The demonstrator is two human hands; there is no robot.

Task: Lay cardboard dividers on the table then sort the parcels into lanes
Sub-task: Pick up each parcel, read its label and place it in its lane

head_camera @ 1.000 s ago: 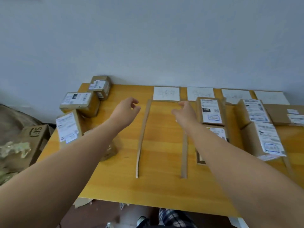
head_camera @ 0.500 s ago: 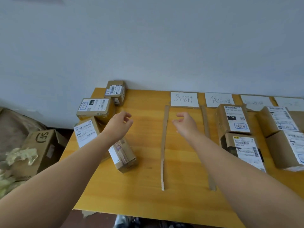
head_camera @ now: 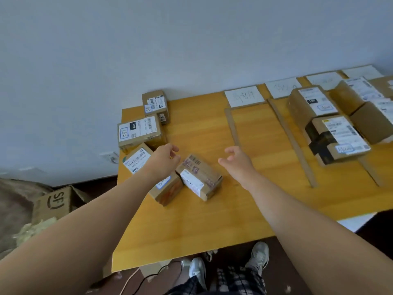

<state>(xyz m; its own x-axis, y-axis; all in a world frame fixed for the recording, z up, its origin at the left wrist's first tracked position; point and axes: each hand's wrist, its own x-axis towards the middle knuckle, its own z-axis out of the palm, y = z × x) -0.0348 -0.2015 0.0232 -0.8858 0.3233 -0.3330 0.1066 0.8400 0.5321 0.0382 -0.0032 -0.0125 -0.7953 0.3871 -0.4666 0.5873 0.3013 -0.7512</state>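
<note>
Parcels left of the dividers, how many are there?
4 parcels: one in the far corner, one before it, one under the left hand, one near the right hand. The arm may hide another.

Soft, even light, moderate brightness, source not visible. Desk (head_camera: 191, 220) top carries mild sheen, no hard glare. Shadows beside parcels (head_camera: 338, 137) faint. Label print smeared by blur at right. Wide-angle distortion: desk edges slant, forearms (head_camera: 85, 241) swell toward lower corners.
</note>
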